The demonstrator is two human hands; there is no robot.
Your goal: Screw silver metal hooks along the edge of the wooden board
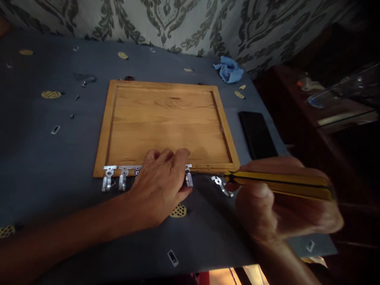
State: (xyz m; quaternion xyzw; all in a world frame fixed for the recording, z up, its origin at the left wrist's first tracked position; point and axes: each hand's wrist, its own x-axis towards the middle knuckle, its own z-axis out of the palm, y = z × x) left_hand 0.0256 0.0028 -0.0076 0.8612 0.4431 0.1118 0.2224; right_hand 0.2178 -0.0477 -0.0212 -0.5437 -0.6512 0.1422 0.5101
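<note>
A framed wooden board (169,126) lies flat on the table, with silver metal hooks along its near edge. My left hand (162,186) is closed over that edge, fingers curled on top and thumb below, hiding part of the row. One metal hook (189,178) shows right beside its thumb and forefinger. My right hand (285,213) grips a screwdriver (279,183) by its yellow and black handle, held nearly level. The shaft points left along the board's edge to the hook by my left hand. Under the shaft, a loose metal hook (221,186) lies on the cloth.
A blue-grey patterned tablecloth (59,150) covers the table. A black phone-like object (257,133) lies right of the board, a crumpled blue cloth (228,70) behind it. Another hook (85,82) and small screws (77,97) lie left. Dark furniture (297,103) stands at right.
</note>
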